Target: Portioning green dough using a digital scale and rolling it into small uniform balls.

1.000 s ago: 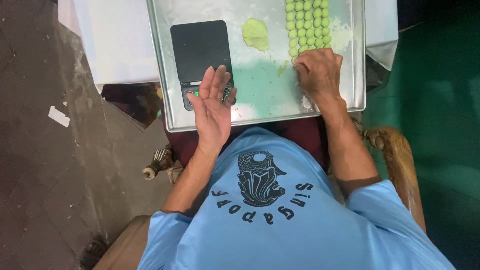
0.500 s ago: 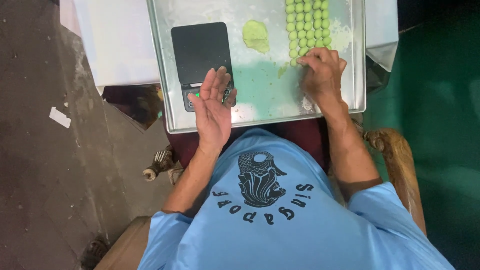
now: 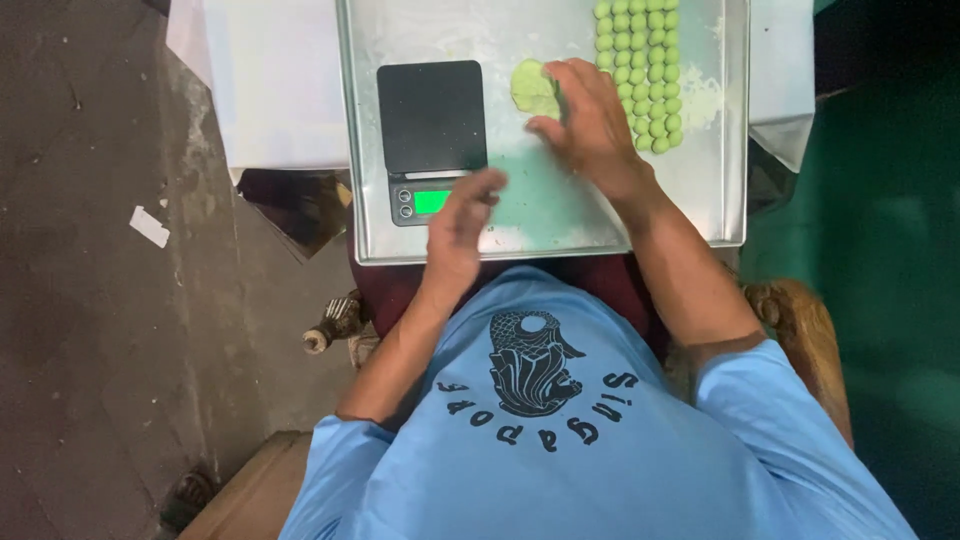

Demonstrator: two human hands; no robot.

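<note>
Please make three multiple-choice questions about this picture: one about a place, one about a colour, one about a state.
1. Where does the scale stand?
A. On the tray, left of the dough lump
B. On the floor
C. On the rows of balls

2. What colour are the balls?
A. Red
B. Green
C. White

3. What is the state of the scale's display?
A. Dark
B. Covered by a cloth
C. Lit

Answers:
1 A, the scale sits inside the tray beside the lump, which the right hand reaches.
2 B, all the balls look light green.
3 C, the display glows green near the left hand.
</note>
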